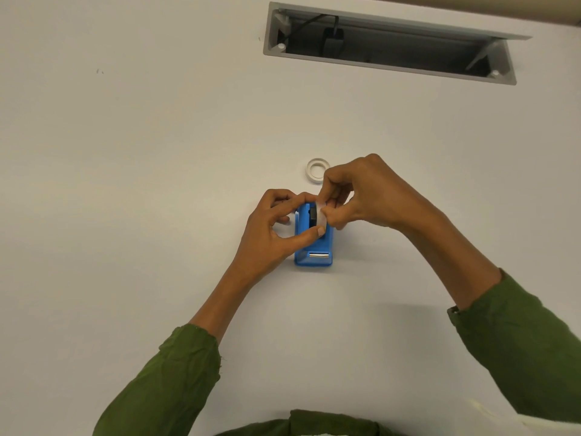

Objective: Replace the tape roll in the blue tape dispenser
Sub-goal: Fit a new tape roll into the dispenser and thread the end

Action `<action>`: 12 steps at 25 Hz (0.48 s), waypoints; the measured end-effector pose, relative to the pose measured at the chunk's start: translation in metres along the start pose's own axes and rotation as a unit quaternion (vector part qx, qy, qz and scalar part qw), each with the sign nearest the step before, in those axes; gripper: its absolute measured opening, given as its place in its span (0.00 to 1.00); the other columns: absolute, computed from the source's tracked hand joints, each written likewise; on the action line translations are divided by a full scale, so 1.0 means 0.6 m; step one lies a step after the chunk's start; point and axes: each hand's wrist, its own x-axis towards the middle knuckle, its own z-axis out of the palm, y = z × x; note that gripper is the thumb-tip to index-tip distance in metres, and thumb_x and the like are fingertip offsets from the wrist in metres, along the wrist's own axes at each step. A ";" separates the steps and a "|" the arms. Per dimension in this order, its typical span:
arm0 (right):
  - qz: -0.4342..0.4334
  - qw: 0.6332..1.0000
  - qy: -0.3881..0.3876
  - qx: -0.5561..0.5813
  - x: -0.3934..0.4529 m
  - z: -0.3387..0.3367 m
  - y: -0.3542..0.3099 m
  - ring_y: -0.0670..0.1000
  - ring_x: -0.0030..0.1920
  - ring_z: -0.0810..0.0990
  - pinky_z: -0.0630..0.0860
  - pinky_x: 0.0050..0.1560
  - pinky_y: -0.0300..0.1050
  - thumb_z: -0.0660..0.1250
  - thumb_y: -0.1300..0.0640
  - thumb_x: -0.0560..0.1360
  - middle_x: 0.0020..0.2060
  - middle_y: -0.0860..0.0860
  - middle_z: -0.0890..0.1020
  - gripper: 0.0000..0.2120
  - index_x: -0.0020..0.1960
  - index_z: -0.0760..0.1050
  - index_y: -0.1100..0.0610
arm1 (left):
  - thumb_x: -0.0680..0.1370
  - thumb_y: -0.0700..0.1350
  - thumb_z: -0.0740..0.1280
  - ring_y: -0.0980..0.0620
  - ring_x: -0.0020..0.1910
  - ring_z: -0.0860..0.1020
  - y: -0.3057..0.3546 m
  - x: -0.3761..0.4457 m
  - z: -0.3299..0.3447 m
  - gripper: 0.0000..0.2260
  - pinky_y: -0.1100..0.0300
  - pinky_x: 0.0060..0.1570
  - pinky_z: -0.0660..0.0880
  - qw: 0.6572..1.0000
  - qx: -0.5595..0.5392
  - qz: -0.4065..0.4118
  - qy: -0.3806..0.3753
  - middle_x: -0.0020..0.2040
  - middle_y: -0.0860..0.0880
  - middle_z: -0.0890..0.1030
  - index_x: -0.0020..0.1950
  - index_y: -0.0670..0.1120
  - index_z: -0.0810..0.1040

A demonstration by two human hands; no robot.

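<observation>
The blue tape dispenser (309,247) stands on the white table (157,184), its metal cutter blade at the near end. A clear tape roll (321,215) on a black hub sits in the dispenser's slot. My left hand (270,228) wraps the dispenser's left side, thumb pressed on the roll's near edge. My right hand (361,196) pinches the roll from the right with fingertips. A thin white ring (317,168), a second tape roll or a bare core, lies flat on the table just beyond the dispenser, partly behind my right hand.
A grey recessed cable tray (390,42) with an open lid and a black plug inside is set into the table at the far right. My green sleeves cover both forearms near the bottom of the view.
</observation>
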 end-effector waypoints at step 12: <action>-0.033 0.978 0.151 0.140 -0.039 0.045 0.027 0.50 0.35 0.81 0.80 0.32 0.40 0.77 0.61 0.64 0.37 0.54 0.83 0.10 0.46 0.84 0.57 | 0.68 0.46 0.74 0.56 0.48 0.75 0.000 0.001 0.000 0.20 0.73 0.44 0.73 1.000 -0.007 0.004 -0.001 0.56 0.46 0.74 0.58 0.52 0.76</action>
